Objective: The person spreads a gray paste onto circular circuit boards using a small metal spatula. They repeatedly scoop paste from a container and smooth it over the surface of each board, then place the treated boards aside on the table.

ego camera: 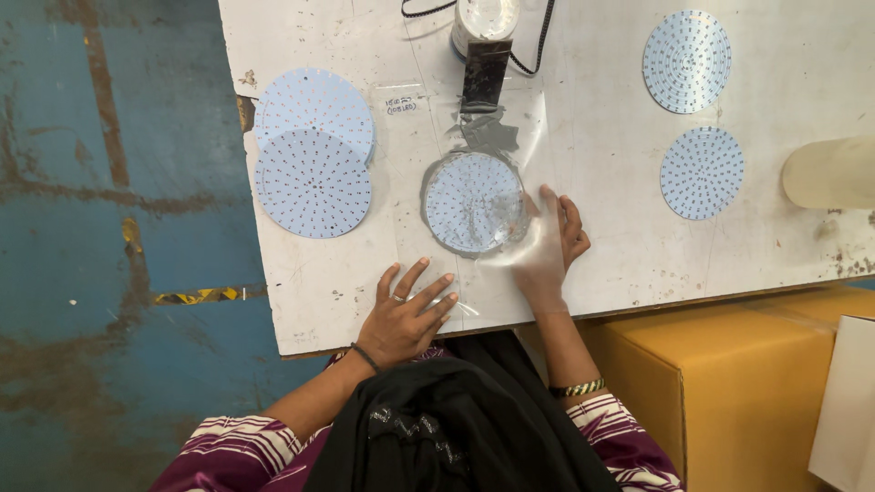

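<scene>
Round perforated disc (473, 202) at mid-desk (602, 264), under a clear plastic sheet (533, 118), just ahead of both hands. No long axis, being circular. Right hand (550, 244) nearer, fingers spread, blurred, touching sheet at disc's right edge. Left hand (406, 314) flat, fingers apart, pressing sheet near desk's front edge. Nothing gripped.

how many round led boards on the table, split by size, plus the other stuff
Large round boards: 2
Small round boards: 3, one under the clear stencil sheet
Scraper: 1
Cream roll: 1
Total: 8
Left hand presses the sheet; right hand lies beside the middle board.
</scene>
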